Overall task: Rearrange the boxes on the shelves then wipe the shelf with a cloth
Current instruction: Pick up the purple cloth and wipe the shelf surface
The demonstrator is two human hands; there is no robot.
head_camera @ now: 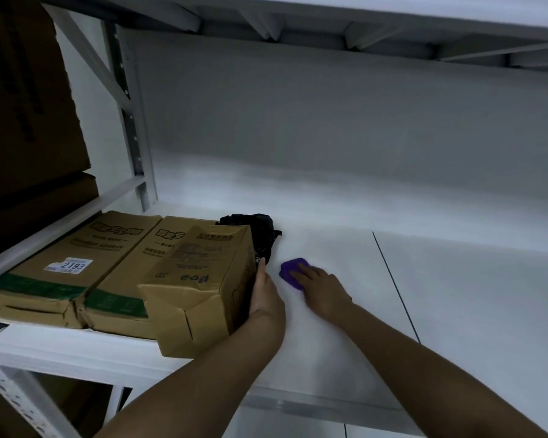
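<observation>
My right hand (321, 287) lies flat, fingers straight, pressing a small purple cloth (290, 271) onto the white shelf (393, 295). My left hand (266, 298) grips the right side of a creased brown cardboard box (200, 289), tilted at the shelf's front edge beside two flat boxes (76, 273).

A stockroom or warehouse storage area: white boltless metal racking (130, 121) with slotted uprights fills the frame, printed cardboard cartons (76, 273) lie flat at lower left, one bearing a numbered sticker (68, 266), and bigger brown boxes (26, 99) crowd the upper left
</observation>
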